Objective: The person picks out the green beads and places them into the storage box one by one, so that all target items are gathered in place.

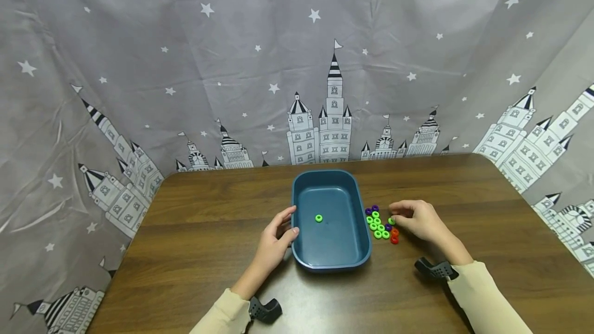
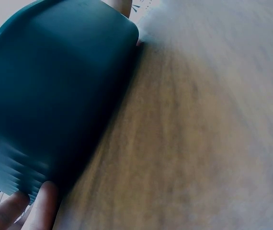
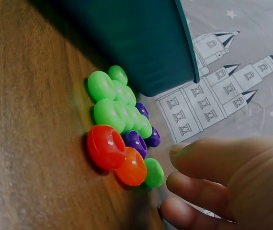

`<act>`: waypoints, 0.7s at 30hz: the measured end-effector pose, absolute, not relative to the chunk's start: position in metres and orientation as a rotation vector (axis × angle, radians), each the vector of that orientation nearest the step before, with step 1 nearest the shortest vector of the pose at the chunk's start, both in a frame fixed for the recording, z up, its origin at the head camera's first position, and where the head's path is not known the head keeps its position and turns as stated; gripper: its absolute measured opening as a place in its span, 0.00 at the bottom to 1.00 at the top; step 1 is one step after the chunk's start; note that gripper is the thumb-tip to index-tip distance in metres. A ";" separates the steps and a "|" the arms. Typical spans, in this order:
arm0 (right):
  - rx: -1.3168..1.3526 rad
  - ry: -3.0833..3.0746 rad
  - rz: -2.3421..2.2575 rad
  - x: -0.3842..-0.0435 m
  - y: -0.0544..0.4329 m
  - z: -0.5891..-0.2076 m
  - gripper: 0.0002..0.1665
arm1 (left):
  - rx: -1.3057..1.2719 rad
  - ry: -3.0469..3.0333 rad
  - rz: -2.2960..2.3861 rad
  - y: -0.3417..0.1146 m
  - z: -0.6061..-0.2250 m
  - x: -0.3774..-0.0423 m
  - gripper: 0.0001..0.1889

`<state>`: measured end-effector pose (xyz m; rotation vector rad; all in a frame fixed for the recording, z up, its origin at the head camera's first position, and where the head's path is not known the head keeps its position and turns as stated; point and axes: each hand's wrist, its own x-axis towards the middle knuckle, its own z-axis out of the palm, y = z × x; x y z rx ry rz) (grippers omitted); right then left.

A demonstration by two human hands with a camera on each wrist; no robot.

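Note:
A dark blue rectangular tray [image 1: 331, 266] stands on the table with one green ring [image 1: 318, 218] lying inside. My left hand [image 1: 274, 244] rests against its left side, fingertips touching the outer wall in the left wrist view and the thumb at the rim. To the tray's right lies a cluster of small plastic rings: several green rings [image 1: 378, 228], purple rings [image 1: 375, 208] and red-orange rings [image 1: 394, 239]. Over the cluster's right edge reaches my right hand [image 1: 419, 220], beside an outer green ring [image 3: 154, 173]. In the right wrist view its thumb and fingers are apart, pinching nothing.
The brown wooden table [image 1: 209, 220] extends to both sides. Behind it hangs a grey curtain [image 1: 278, 66] printed with castles and stars. Black camera mounts [image 1: 436, 269] sit on both wrists.

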<state>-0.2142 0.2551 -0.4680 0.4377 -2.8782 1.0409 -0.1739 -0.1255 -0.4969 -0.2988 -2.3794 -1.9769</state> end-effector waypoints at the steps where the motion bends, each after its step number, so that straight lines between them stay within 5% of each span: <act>1: 0.442 -2.878 1.038 -0.214 0.255 -0.468 0.13 | -0.303 -2.373 -1.981 -0.125 -0.497 -0.174 0.26; 21: 0.541 -2.900 1.013 -0.208 0.263 -0.472 0.11 | -0.265 -2.370 -1.989 -0.117 -0.494 -0.160 0.27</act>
